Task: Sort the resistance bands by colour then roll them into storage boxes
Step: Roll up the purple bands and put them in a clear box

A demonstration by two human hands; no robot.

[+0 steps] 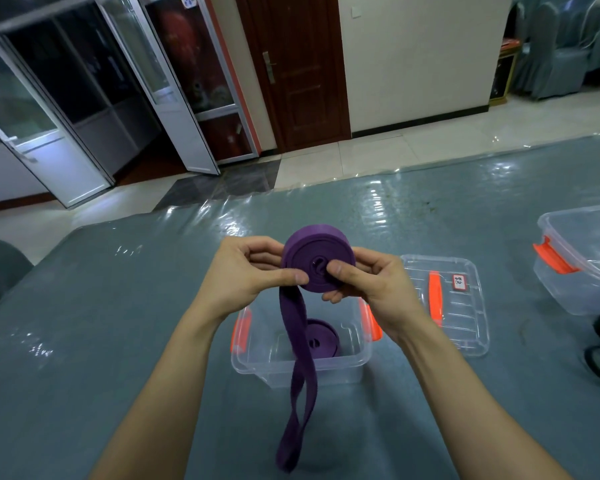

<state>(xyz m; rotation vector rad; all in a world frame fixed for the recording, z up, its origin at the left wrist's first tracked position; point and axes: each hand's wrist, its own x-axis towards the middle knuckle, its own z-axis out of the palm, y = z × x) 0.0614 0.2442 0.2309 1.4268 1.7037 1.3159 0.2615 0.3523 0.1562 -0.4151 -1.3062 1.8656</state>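
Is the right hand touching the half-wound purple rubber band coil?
Touching. Head view: the right hand pinches the half-wound purple rubber band coil, thumb pressed on its centre.

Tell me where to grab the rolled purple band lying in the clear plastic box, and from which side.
Come down through the open top of the clear plastic box. The rolled purple band lies flat, spiral face up, so pinch its outer rim on opposite sides, keeping it wound. Favour the right, since the tail of the half-rolled purple band hangs across its left side.
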